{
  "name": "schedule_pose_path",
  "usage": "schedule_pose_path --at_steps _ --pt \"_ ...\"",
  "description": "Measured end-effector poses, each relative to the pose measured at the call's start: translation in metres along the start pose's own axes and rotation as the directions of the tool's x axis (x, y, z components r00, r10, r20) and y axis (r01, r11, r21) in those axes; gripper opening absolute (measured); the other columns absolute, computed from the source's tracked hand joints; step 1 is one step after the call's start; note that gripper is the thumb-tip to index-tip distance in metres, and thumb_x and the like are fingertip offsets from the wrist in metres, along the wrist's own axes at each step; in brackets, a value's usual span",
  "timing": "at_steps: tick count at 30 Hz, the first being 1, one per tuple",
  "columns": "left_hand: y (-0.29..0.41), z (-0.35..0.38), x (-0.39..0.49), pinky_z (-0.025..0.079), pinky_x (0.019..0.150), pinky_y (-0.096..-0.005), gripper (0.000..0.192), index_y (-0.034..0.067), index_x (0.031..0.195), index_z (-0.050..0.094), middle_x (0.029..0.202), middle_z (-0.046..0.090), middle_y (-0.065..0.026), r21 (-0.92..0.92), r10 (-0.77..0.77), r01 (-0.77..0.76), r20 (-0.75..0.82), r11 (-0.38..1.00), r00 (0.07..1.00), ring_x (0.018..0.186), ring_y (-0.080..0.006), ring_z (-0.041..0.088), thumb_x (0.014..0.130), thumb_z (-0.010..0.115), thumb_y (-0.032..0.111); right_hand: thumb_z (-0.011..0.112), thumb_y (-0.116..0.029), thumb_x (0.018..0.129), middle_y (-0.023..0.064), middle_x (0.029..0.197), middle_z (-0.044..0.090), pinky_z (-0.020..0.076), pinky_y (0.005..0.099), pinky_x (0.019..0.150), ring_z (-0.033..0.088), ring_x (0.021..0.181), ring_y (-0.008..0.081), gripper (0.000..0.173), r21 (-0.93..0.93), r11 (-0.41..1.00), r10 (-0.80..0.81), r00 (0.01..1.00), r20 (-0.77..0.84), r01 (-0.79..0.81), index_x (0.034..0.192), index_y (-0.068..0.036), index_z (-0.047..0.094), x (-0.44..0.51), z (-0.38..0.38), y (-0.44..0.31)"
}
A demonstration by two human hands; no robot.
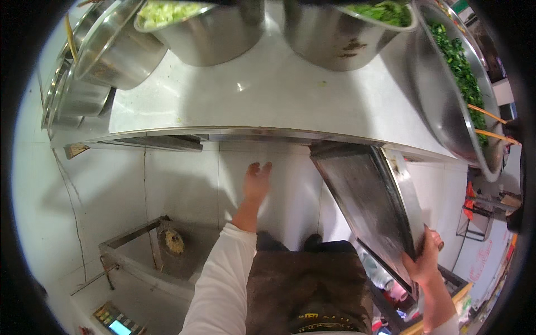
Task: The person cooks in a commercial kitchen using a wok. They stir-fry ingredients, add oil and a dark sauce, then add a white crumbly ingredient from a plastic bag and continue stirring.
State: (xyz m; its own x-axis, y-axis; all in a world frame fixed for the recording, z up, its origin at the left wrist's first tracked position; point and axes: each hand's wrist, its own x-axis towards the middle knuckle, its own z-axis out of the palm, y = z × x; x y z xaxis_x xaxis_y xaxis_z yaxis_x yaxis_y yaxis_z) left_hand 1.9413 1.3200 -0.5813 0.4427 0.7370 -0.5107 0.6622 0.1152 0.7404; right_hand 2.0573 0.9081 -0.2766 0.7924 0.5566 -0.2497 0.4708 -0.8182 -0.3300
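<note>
My right hand (425, 255) grips the edge of a metal door (360, 188) with a dark seal along its border. The door stands swung out from beneath the steel worktop (259, 92), at a slant. My left hand (257, 182) reaches forward below the worktop's front edge, over the pale tiled floor (184, 180). Nothing shows in it, and its thumb and fingers look apart, a little blurred. What lies inside the compartment under the worktop is hidden from above.
Steel pots with chopped pale vegetable (167, 13) and greens (381, 13) stand at the back. A large steel bowl (431, 96) of chopped greens with chopsticks (488, 113) sits right. A metal frame (138, 268) and a digital scale (117, 320) are low left.
</note>
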Motion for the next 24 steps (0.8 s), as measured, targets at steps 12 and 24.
schedule_pose_path --at_steps 12,24 --pt "-0.017 0.042 0.179 0.044 0.094 -0.0432 0.048 0.001 0.122 0.055 0.118 0.061 -0.0222 0.170 0.399 -0.393 0.003 0.903 0.917 0.108 -0.0399 0.057 0.084 0.063 0.028 0.064 -0.005 0.065 0.0309 0.128 0.042 0.0303 0.0417 0.108 0.044 0.123 0.0383 0.094 -0.031 0.997 -0.074 0.996 0.044 0.075 0.142 0.017 0.015 -0.023 0.001 0.027" --pt "0.110 0.083 0.254 0.044 0.085 -0.0420 0.030 0.001 0.108 0.055 0.107 0.060 -0.0190 0.432 0.604 -0.529 -0.047 0.730 0.795 0.098 -0.0352 0.055 0.082 0.059 0.016 0.074 -0.029 0.061 0.0236 0.091 0.061 0.0517 0.0388 0.072 0.064 0.076 0.0405 0.080 -0.098 0.989 -0.126 0.981 -0.147 0.113 0.122 0.012 0.043 -0.004 0.005 0.008"
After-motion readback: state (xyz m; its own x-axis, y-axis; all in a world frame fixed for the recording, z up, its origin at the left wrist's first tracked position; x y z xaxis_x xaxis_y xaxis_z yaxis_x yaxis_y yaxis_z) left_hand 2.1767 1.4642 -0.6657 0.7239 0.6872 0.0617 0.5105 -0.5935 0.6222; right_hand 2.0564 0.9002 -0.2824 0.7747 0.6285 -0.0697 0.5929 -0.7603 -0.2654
